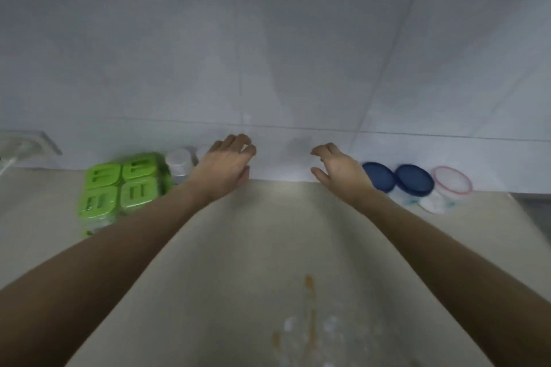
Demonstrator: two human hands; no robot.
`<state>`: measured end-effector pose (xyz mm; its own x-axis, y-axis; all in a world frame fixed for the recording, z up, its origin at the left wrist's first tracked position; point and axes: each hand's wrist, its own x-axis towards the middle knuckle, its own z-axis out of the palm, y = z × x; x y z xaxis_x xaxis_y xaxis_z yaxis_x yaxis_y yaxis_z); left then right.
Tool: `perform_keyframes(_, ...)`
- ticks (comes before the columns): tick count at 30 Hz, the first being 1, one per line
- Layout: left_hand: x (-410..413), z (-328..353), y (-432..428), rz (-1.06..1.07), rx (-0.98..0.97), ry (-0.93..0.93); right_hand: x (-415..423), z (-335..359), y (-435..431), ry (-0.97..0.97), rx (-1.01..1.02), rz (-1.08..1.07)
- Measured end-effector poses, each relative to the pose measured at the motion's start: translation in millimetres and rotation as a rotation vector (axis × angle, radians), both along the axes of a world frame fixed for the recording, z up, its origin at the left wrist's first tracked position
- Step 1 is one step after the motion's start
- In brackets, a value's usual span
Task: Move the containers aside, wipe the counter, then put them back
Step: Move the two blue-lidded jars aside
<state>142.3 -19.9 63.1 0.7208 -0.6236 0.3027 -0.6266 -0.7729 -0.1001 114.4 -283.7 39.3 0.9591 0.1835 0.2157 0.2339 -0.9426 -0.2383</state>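
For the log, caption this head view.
Empty hands over stained counter; green-lidded containers left, blue-lidded tubs right.

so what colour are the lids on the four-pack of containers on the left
Bright green lids, seen from above in the head view, though slightly blurred.

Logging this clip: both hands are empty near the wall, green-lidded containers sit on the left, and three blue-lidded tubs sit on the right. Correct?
Not quite. The head view shows only two blue-lidded tubs on the right; the third tub has a clear lid with a pink rim. The rest holds: left hand and right hand are empty, green-lidded containers on the left.
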Motion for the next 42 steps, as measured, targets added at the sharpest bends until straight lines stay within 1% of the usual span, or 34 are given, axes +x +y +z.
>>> perform_keyframes(4,-22.6,-3.3,-95.4,-0.123,-0.068,0.128,-34.8,15.6,-86.1,-0.026,-0.023,-0.163)
perform_keyframes(6,-33.5,-6.6,-138.8,-0.179,-0.073,0.194,-50.7,15.4,-122.5,-0.025,-0.100,-0.224)
perform_keyframes(10,-39.1,-21.5,-203.5,-0.200,-0.083,0.311,-69.8,6.8,-168.6,0.087,-0.253,-0.321)
perform_keyframes(13,-34.5,-31.0,-242.8,-0.169,-0.141,0.438,-68.7,-1.3,-190.8,0.241,-0.372,-0.347)
perform_keyframes(15,-25.9,-33.6,-265.1,-0.130,-0.156,0.514,-59.7,-3.5,-200.3,0.315,-0.368,-0.361)
perform_keyframes(18,-9.8,-41.0,-293.4,-0.057,-0.201,0.578,-41.7,-7.2,-210.3,0.341,-0.357,-0.345)
perform_keyframes(21,-7.1,-57.2,-303.8,-0.016,-0.269,0.639,-32.6,-10.1,-217.0,0.303,-0.322,-0.299)
perform_keyframes(25,-6.9,-71.0,-296.0,-0.013,-0.381,0.581,-31.7,-14.8,-226.5,0.276,-0.328,-0.248)
perform_keyframes(28,-6.8,-69.0,-283.0,-0.010,-0.403,0.603,-35.4,-14.4,-221.3,0.280,-0.250,-0.236)
perform_keyframes(31,-14.5,-61.6,-254.6,0.038,-0.459,0.611,-39.4,-14.1,-197.7,0.283,-0.128,-0.202)
perform_keyframes(35,-31.0,-49.8,-190.4,0.139,-0.568,0.582,-40.3,-14.1,-138.2,0.261,0.035,-0.151)
perform_keyframes(37,-37.7,-43.9,-149.6,0.196,-0.574,0.562,-36.9,-13.1,-98.8,0.237,0.092,-0.098)
perform_keyframes(42,-59.7,-43.1,-44.8,0.381,-0.521,0.511,-29.6,-9.8,1.8,0.203,0.100,0.045)
